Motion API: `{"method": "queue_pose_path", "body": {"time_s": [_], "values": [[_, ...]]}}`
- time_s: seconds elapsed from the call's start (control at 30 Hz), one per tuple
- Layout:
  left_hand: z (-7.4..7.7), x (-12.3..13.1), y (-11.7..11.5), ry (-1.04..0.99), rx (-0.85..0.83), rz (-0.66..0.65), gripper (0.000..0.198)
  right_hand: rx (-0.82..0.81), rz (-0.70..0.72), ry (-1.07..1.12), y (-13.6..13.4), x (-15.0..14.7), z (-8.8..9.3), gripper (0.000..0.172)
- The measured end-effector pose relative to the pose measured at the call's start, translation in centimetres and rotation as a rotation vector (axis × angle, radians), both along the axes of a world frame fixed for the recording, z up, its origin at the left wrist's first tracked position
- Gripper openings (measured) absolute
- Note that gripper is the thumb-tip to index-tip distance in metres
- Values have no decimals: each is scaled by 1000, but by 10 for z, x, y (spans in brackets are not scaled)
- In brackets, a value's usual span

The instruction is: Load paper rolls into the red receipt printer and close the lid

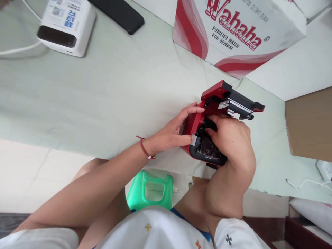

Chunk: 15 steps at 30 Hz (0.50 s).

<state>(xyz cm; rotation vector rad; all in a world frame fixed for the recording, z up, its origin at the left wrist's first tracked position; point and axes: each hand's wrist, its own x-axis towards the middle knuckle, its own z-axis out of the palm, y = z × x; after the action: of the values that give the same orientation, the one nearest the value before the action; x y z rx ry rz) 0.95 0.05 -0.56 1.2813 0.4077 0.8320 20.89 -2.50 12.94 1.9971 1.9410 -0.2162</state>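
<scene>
A red and black machine, resembling a small label printer [193, 122], stands near the table's front edge. Its hinged lid [241, 98] is raised, showing a roller and pale metal parts. My left hand [169, 133] grips the left side wall, fingers at the upper rim and thumb by a grey tab [193, 139] at the front corner. Reaching in from the right, my right hand [232, 138] has its thumb and fingers bent inside the open compartment. Its fingertips are partly hidden, and whatever they pinch cannot be made out. A dark glossy panel [209, 148] shows at the machine's front.
Behind the machine stands a red and white Wahaha water carton [233, 38]. A white boxy device [67, 29] with a cable and a black flat object [119, 14] lie at the back left. Brown cardboard [308, 124] is on the right; below is a green stool [150, 190].
</scene>
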Motion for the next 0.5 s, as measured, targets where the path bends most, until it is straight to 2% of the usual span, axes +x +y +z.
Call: {"method": "queue_pose_path", "body": {"time_s": [0.13,0.27,0.33,0.4,0.5], "values": [[4,-2,2,11,21,8,82,96,2,101,-6,5,-1,36],[4,-1,2,2,23,12,81,157,-18,404,-28,22,23,38],[3,-1,3,5,24,10,80,141,-65,533,-44,41,40,38],[2,-2,4,6,28,3,80,164,-148,567,-59,64,53,40],[1,-6,6,4,23,-18,82,195,-313,476,-69,102,50,49]]}}
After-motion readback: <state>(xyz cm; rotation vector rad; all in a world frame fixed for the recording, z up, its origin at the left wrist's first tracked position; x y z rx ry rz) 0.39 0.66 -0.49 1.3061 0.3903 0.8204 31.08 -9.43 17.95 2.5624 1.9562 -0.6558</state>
